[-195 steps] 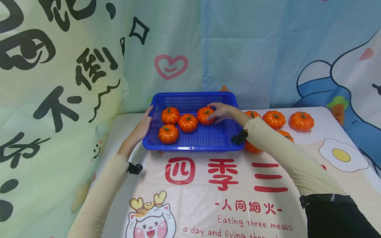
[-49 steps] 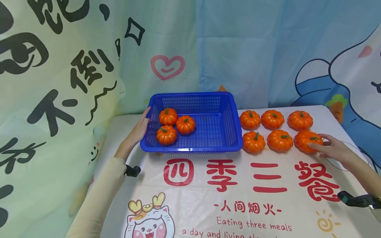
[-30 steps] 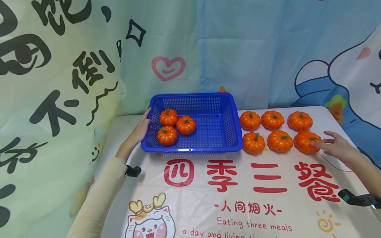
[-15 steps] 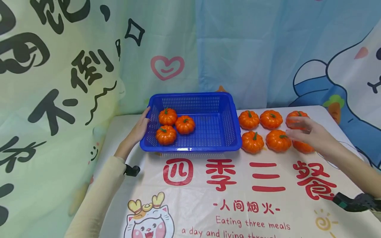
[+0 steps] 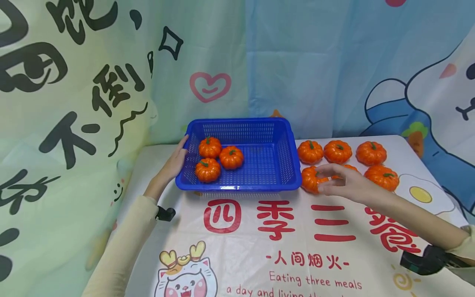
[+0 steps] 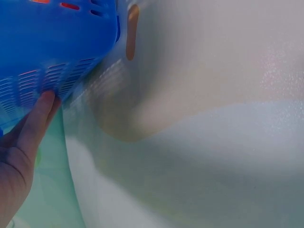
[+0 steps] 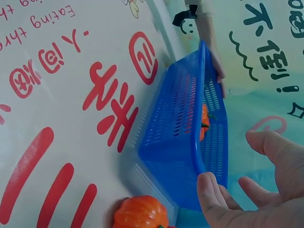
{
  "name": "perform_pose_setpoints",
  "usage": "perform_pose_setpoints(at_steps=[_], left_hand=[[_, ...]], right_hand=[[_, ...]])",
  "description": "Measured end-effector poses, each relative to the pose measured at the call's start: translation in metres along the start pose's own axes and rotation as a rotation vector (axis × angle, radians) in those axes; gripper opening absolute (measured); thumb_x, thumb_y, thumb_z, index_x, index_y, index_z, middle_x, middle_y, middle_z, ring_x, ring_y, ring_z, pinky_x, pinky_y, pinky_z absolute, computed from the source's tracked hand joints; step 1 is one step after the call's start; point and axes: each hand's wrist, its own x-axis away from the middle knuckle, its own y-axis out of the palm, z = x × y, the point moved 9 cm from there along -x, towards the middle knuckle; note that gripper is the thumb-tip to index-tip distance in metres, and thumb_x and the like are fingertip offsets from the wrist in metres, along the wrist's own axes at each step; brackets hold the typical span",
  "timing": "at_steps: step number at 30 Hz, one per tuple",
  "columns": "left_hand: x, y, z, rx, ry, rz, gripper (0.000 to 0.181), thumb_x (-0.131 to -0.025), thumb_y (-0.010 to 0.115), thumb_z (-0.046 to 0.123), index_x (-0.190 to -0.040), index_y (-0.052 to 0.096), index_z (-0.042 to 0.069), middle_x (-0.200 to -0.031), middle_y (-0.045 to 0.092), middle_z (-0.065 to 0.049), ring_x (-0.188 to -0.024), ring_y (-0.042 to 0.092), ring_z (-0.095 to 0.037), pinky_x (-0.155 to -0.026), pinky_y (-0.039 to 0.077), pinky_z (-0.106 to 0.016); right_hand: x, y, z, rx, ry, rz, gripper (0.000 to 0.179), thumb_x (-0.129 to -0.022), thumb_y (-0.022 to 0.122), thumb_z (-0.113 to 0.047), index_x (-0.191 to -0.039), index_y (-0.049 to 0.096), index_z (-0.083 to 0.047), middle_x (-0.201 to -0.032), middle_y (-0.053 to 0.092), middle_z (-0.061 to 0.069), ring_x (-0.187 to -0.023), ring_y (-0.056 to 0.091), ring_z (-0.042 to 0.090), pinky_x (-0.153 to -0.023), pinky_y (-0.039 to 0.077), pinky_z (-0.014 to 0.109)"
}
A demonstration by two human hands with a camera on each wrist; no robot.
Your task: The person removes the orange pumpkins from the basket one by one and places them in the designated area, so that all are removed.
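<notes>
A blue plastic basket [image 5: 237, 186] stands at the back of the table with three orange pumpkins [image 5: 208, 170] in its left part. My left hand [image 5: 173, 163] rests against the basket's left end; in the left wrist view its straight fingers [image 6: 40, 116] touch the slotted wall. My right hand [image 5: 343, 181] is over the front row of pumpkins right of the basket, fingers spread and slightly bent, holding nothing. It partly covers the front left pumpkin [image 5: 309, 180] and most of the middle one [image 5: 350, 167]. In the right wrist view, a pumpkin [image 7: 140, 213] lies below the hand.
Behind the front row is a back row of pumpkins [image 5: 337, 151]. The front right pumpkin [image 5: 382, 178] lies near a printed egg. The table [image 5: 256, 247] has a printed cloth, and a patterned curtain [image 5: 293, 82] hangs right behind the basket.
Earlier my right hand was at a fourth pumpkin inside the basket. Later it let go of the front row's right pumpkin on the table, then moved left toward the basket. My left hand stayed.
</notes>
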Motion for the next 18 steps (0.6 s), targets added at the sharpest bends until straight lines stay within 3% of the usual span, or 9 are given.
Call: perform_pose_setpoints(at_steps=[12,17,18], left_hand=[[0.000,0.001,-0.001,-0.003,-0.003,-0.006,0.060,-0.100,0.021,0.023,-0.158,0.005,0.022,-0.165,0.006,-0.010,-0.151,0.013,-0.033,-0.122,0.011,-0.052],[-0.001,0.001,-0.002,-0.002,-0.002,-0.007,0.061,-0.099,0.020,0.023,-0.158,0.004,0.023,-0.165,0.006,-0.010,-0.151,0.013,-0.035,-0.122,0.011,-0.054],[-0.001,0.001,-0.002,0.002,-0.002,-0.008,0.061,-0.099,0.020,0.023,-0.158,0.004,0.024,-0.165,0.005,-0.010,-0.151,0.012,-0.035,-0.122,0.011,-0.054]], right_hand=[[-0.003,0.016,-0.002,0.030,0.010,-0.070,0.067,-0.091,0.061,-0.044,-0.147,0.041,-0.012,-0.143,0.049,0.021,-0.123,0.053,0.040,-0.090,0.053,0.054],[-0.017,0.029,-0.020,0.062,-0.040,-0.103,0.066,-0.091,0.062,-0.042,-0.146,0.044,-0.011,-0.140,0.054,0.020,-0.120,0.057,0.037,-0.089,0.055,0.048],[-0.021,0.032,-0.026,0.060,-0.060,-0.101,0.064,-0.091,0.063,-0.041,-0.145,0.045,-0.010,-0.137,0.056,0.020,-0.113,0.060,0.035,-0.084,0.057,0.044]])
